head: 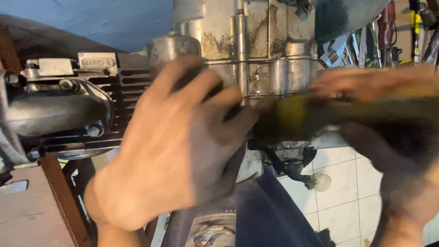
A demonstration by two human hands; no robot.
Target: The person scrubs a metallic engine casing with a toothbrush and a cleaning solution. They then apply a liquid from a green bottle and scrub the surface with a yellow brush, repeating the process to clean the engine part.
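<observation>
A dirty silver motorcycle engine [256, 50] lies across the view, with its black finned cylinder head [77, 105] at the left. My left hand [178, 146] is spread flat against the engine case, fingers apart, palm dark with grease. My right hand [379, 114] is blurred by motion at the right and grips a yellow-and-black tool [297, 116] whose tip points at the engine's lower middle. Whether the tool's tip touches the case is hidden by blur.
Several wrenches and hand tools [361, 45] hang or lie at the upper right. A wooden stand leg [64, 201] runs down at the left. White floor tiles [347, 192] show below, and a dark blue cloth [265, 215] lies under the engine.
</observation>
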